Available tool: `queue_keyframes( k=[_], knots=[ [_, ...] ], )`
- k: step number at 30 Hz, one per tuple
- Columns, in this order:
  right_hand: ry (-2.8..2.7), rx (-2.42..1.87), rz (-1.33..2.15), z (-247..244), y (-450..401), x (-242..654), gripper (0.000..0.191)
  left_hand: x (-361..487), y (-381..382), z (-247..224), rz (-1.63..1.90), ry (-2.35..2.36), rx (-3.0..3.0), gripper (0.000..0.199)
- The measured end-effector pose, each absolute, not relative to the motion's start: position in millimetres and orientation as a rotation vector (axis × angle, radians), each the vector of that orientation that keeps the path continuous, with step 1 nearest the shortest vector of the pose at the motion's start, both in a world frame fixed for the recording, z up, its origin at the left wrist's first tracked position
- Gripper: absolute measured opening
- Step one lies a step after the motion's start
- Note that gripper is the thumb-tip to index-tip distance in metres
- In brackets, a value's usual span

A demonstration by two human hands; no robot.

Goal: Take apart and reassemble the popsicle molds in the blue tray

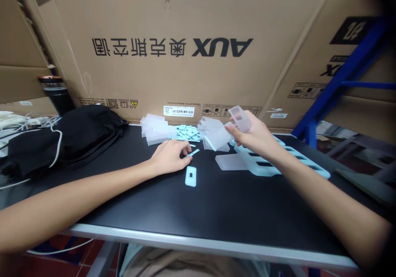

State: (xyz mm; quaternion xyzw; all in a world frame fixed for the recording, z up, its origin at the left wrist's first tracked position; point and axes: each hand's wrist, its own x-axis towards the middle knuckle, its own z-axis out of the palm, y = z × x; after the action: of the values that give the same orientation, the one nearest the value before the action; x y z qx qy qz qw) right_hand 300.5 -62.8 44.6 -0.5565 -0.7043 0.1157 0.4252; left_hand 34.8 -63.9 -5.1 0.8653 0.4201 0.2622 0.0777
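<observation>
My left hand [171, 155] rests low over the black table, its fingers curled and its thumb and forefinger closed about the near end of a narrow light blue strip [194, 152]. Just in front of it lies a light blue rectangular plate [191, 176] with a dark cut-out in its middle. A heap of small light blue pieces [187, 131] sits beyond the fingers. To the right, my right hand [252, 132] grips a translucent rectangular plastic sleeve [240, 119], its open end showing. Another translucent sleeve [218, 136] is by its fingertips; whether they touch it is unclear.
Translucent sleeves [154, 129] are stacked left of the heap. A light blue slotted rack [266, 169] lies under my right forearm, beside a translucent flat piece [232, 162]. A black bag [88, 132], cables and a dark bottle [58, 95] stand left. A large cardboard box [173, 79] walls the back.
</observation>
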Motion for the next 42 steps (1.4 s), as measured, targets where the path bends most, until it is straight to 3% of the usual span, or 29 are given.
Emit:
queue_keyframes(
  k=[11,23,31,37,39,42],
  knots=[
    [-1.593,-1.052,0.779,45.6,-58.2,309.2,0.046,35.6,-59.8,-8.2,1.126,0.810,1.943,0.020],
    [-1.581,-1.002,0.728,41.3,-54.3,313.8,0.046,34.9,-62.7,-0.3,1.265,0.575,1.615,0.026],
    [-1.781,-1.004,0.867,35.4,-80.1,275.1,0.051,35.1,-63.1,-0.3,1.289,0.603,1.612,0.030],
    [-1.754,-0.974,0.912,35.6,-90.6,259.2,0.043,32.7,-61.2,0.7,1.473,0.660,1.750,0.026],
    [-1.668,-0.951,0.917,32.6,-91.0,255.3,0.045,32.2,-61.0,0.5,1.485,0.632,1.808,0.031],
    [-1.583,-0.919,0.935,28.6,-96.2,245.1,0.046,33.2,-64.7,0.0,1.441,0.564,1.870,0.054]
  ],
)
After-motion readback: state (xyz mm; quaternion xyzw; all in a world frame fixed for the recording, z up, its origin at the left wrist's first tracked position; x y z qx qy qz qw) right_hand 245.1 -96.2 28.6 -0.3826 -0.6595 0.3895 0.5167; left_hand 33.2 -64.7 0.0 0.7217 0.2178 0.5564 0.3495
